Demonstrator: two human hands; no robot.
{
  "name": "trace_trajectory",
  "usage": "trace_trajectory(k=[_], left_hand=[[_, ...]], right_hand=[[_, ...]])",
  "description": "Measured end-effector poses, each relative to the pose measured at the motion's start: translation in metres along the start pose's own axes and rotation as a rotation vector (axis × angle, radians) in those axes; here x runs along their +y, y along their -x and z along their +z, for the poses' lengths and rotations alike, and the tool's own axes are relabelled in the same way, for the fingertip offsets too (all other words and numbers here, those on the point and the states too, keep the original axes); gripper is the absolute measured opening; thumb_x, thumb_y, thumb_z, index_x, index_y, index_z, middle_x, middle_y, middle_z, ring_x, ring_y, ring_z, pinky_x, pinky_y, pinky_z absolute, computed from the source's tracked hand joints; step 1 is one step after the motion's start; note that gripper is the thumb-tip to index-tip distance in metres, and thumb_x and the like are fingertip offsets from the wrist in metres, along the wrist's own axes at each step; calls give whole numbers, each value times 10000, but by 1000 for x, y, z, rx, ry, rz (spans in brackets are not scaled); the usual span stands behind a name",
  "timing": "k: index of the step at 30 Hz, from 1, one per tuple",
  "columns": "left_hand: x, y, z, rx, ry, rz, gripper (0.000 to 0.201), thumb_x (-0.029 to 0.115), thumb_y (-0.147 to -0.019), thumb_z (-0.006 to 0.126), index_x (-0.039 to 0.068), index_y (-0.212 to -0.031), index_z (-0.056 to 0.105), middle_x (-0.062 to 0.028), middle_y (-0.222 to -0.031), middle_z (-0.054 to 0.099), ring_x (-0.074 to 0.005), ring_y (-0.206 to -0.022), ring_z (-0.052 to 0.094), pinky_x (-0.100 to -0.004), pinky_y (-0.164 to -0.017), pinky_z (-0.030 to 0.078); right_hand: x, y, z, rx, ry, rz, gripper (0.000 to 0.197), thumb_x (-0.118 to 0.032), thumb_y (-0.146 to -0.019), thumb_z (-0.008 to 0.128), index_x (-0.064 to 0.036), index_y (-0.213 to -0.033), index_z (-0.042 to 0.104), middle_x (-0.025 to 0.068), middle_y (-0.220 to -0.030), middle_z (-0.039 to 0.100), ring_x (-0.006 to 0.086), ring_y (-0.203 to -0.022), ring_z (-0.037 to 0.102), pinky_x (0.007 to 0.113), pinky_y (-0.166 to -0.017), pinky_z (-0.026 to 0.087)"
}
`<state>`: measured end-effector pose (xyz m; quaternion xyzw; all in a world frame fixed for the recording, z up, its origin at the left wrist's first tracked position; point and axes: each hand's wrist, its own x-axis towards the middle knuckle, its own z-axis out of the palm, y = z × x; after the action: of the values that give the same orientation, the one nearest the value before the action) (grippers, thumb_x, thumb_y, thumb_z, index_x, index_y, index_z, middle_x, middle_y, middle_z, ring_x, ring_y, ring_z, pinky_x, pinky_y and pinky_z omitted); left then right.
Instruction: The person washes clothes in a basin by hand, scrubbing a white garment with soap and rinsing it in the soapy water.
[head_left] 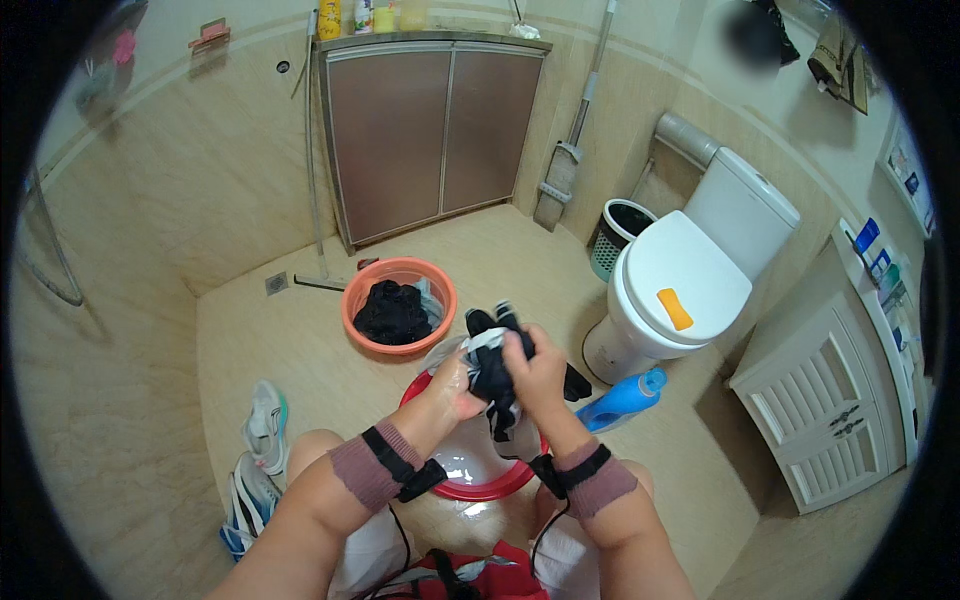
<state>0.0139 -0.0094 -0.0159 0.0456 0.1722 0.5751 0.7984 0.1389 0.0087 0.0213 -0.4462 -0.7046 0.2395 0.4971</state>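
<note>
A bunched black and white piece of clothing (489, 371) is held up between my two hands. My left hand (456, 388), wet-looking, presses on its left side with curled fingers. On the other side, my right hand (537, 375) wraps round the dark fabric, thumb on top. Both hands are over a red basin (480, 493) with whitish water in it, and some cloth hangs down toward the water. Pale and dark fabric shows at the basin's far rim, partly hidden by my hands. A blue bottle (622, 402) is just right of the basin.
Beyond stands an orange basin (400, 349) holding dark clothes (392, 312). Shoes (265, 428) sit at left. A toilet (680, 280) with an orange object on its lid, a bin (610, 245) and a louvred cabinet (830, 400) are at right. A squeegee (318, 283) leans near the brown cabinet (390, 140).
</note>
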Motion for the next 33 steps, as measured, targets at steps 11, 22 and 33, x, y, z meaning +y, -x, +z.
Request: trace_trajectory(k=[11, 22, 33], left_hand=[[11, 26, 26, 70, -494, 239, 562, 140, -889, 586, 62, -1383, 330, -124, -1141, 533, -219, -1071, 539, -369, -920, 450], [14, 26, 29, -162, -461, 295, 542, 109, -891, 516, 66, -1387, 301, -165, -1195, 523, -273, -1131, 532, -417, -1000, 419], [16, 24, 40, -295, -302, 333, 526, 236, -886, 544, 141, -1368, 356, -198, -1239, 502, -368, -1190, 492, -499, -1016, 393]], right_hand=[[45, -4, -19, -295, -772, 836, 328, -272, -877, 629, -1, -1061, 613, 71, -978, 654, 162, -868, 612, 280, -755, 488], [62, -6, -14, -193, -554, 438, 338, -233, -920, 581, -23, -1180, 533, 94, -1081, 614, 149, -1009, 558, 294, -876, 444], [47, 5, -21, -1066, -230, 225, 683, -275, -616, 834, -43, -1196, 559, 94, -1073, 638, 204, -993, 599, 332, -900, 454]])
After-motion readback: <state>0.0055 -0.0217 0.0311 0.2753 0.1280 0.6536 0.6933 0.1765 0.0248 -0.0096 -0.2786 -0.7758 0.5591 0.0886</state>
